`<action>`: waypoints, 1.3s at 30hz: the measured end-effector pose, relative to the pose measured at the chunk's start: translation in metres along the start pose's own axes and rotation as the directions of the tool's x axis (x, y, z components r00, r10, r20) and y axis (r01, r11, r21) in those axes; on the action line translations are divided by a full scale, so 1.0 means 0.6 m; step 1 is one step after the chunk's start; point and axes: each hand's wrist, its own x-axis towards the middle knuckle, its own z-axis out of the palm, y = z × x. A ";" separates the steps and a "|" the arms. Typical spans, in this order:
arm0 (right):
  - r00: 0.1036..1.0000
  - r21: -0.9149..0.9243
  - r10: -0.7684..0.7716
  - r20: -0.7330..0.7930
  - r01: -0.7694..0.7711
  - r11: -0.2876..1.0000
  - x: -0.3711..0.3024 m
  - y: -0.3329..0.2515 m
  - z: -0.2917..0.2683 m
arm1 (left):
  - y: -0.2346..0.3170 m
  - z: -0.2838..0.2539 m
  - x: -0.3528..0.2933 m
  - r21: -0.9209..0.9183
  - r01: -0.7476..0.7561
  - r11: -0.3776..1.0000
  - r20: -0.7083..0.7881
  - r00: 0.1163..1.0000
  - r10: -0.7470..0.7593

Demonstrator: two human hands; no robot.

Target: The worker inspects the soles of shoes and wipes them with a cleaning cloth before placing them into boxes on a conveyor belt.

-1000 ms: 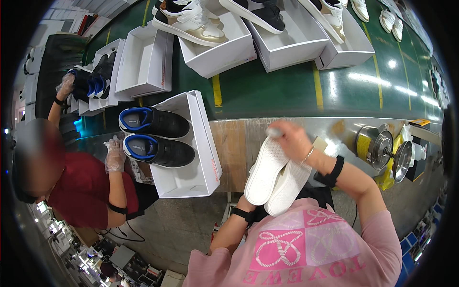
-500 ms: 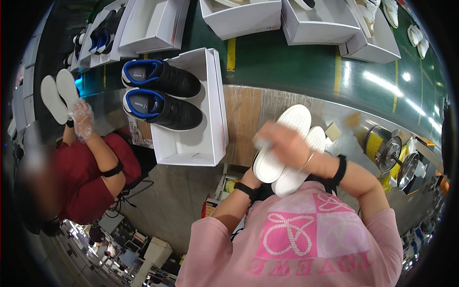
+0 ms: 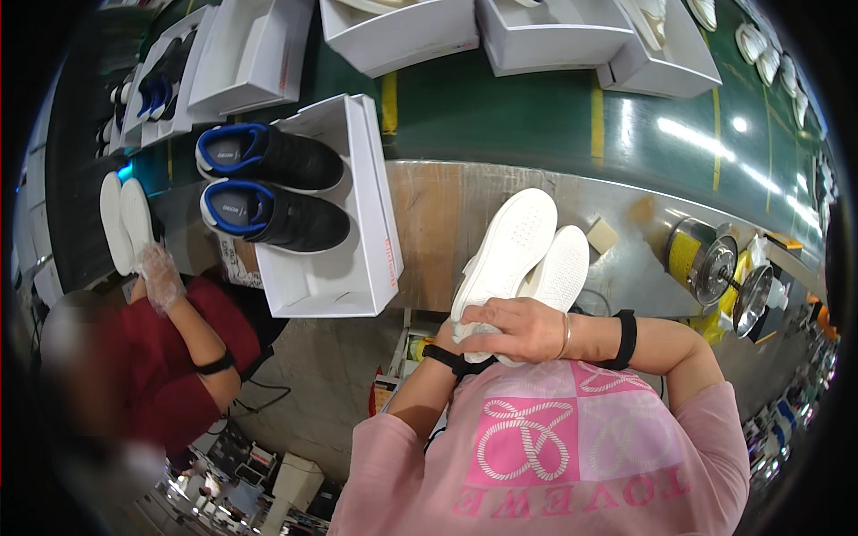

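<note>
Worktop (image 3: 500,125), green with yellow stripes, spans the far side; metal ledge (image 3: 643,277) along its near edge. Co-worker (image 3: 165,375) in dark red to your left, holding up a white-soled pair (image 3: 136,214). Open white box (image 3: 326,288), left, nearer you than the row of boxes (image 3: 407,40); black shoes (image 3: 299,219) in it, heels jutting past its left wall. White shoes (image 3: 517,246) in front of you, soles up. Metal can (image 3: 688,255) at right. Your right hand (image 3: 514,329) lies over the soles' near ends, fingers curled. Your left hand (image 3: 445,334) is mostly hidden behind them; cannot tell its grip. Tan block (image 3: 602,235) just right. Smallest: pale wad (image 3: 475,333), gripped under your right fingers.
</note>
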 end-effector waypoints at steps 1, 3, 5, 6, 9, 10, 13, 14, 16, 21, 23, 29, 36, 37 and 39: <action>0.996 -0.015 0.088 -0.009 -0.088 0.996 -0.016 0.021 0.000 | 0.000 -0.032 0.000 0.417 -0.175 0.892 0.159 0.980 0.118; 0.929 -0.045 0.265 -0.258 -0.285 0.957 -0.049 0.096 -0.024 | 0.005 -0.015 0.011 0.823 -0.446 0.351 0.343 0.884 0.318; 0.843 -0.033 0.360 -0.400 -0.406 0.913 -0.080 0.134 -0.057 | 0.024 0.025 0.002 0.519 -0.238 0.821 0.134 0.971 0.197; 0.745 0.073 0.504 -0.437 -0.529 0.845 -0.087 0.140 -0.067 | 0.021 0.017 0.001 0.568 -0.245 0.786 0.147 0.969 0.196; 0.688 0.099 0.541 -0.484 -0.572 0.815 -0.080 0.144 -0.067 | 0.014 0.013 0.014 0.454 -0.237 0.859 0.130 0.971 0.199; 0.743 0.022 0.453 -0.492 -0.510 0.860 -0.069 0.135 -0.054 | 0.013 0.014 0.016 0.457 -0.232 0.858 0.134 0.972 0.191; 0.863 0.040 0.349 -0.365 -0.360 0.932 -0.004 0.114 -0.032 | 0.000 0.016 0.023 0.515 -0.334 0.790 0.089 0.937 0.338; 0.866 0.025 0.354 -0.353 -0.370 0.929 0.007 0.117 -0.032 | -0.002 0.011 0.022 0.518 -0.331 0.789 0.096 0.939 0.331; 0.865 0.005 0.363 -0.346 -0.385 0.923 -0.001 0.144 -0.038 | -0.007 0.002 0.017 0.460 -0.275 0.844 0.058 0.958 0.281; 0.369 0.356 0.829 -0.419 -0.773 0.524 -0.063 0.192 -0.083 | -0.008 -0.018 0.007 0.277 -0.119 0.954 -0.049 0.989 0.138; 0.301 0.384 0.874 -0.380 -0.808 0.446 -0.060 0.161 -0.091 | -0.012 -0.029 0.003 0.234 -0.094 0.968 -0.071 0.991 0.113; 0.797 -0.006 0.429 -0.424 -0.477 0.879 -0.112 0.077 -0.038 | -0.030 -0.050 0.023 0.053 -0.050 0.997 -0.030 0.998 0.051; 0.510 0.236 0.648 -0.565 -0.653 0.720 -0.098 0.152 -0.058 | -0.023 -0.042 0.021 0.366 -0.141 0.920 0.063 0.990 0.127; 0.370 0.397 0.785 -0.497 -0.708 0.585 -0.090 0.151 -0.059 | -0.022 -0.041 0.018 0.415 -0.163 0.895 0.074 0.987 0.145; 0.501 0.293 0.692 -0.520 -0.656 0.696 -0.102 0.131 -0.042 | -0.019 -0.039 0.012 0.512 -0.205 0.835 0.097 0.979 0.181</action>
